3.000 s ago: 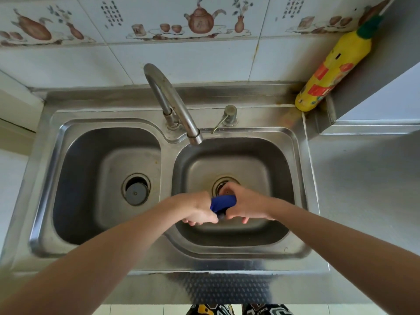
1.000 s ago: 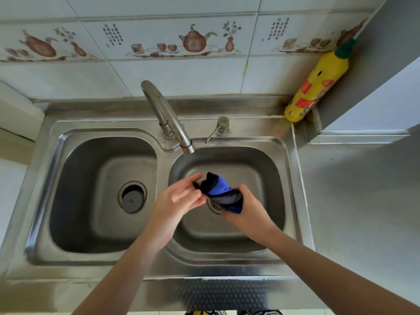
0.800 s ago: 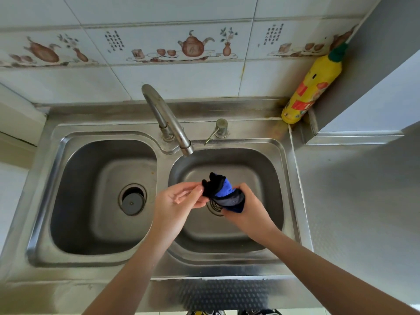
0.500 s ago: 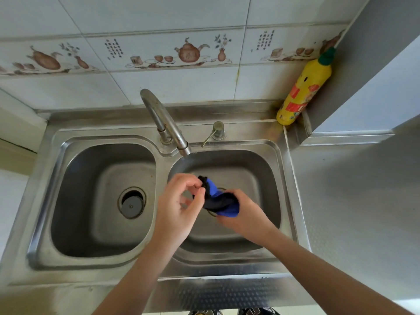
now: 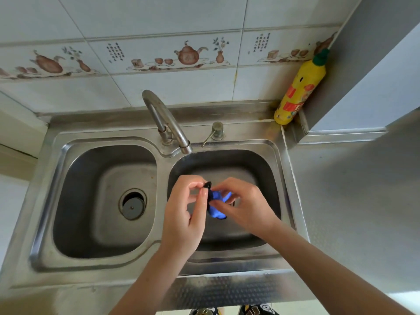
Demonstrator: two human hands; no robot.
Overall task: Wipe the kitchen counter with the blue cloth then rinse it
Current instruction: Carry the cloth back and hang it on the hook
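The blue cloth (image 5: pixel 217 206), bunched and wet with a dark edge, hangs between both hands above the right sink basin (image 5: pixel 268 169). My left hand (image 5: pixel 184 214) pinches the cloth's dark top corner with thumb and fingers. My right hand (image 5: pixel 244 205) grips the cloth's right side, its fingers covering part of the fabric. The grey kitchen counter (image 5: pixel 352 201) lies to the right of the sink. The curved steel tap (image 5: pixel 167 121) ends over the right basin's back rim; no water is seen running from it.
The left basin (image 5: pixel 75 201) has a plugged drain (image 5: pixel 133 204). A small steel tap lever (image 5: pixel 216 131) stands behind the right basin. A yellow bottle (image 5: pixel 300 87) leans in the back right corner against a grey wall. Tiled wall rises behind.
Three seconds ago both hands wrung the cloth low in the right basin. Since then they have risen, and my left hand now pinches a corner while the right regrips the bunched cloth.
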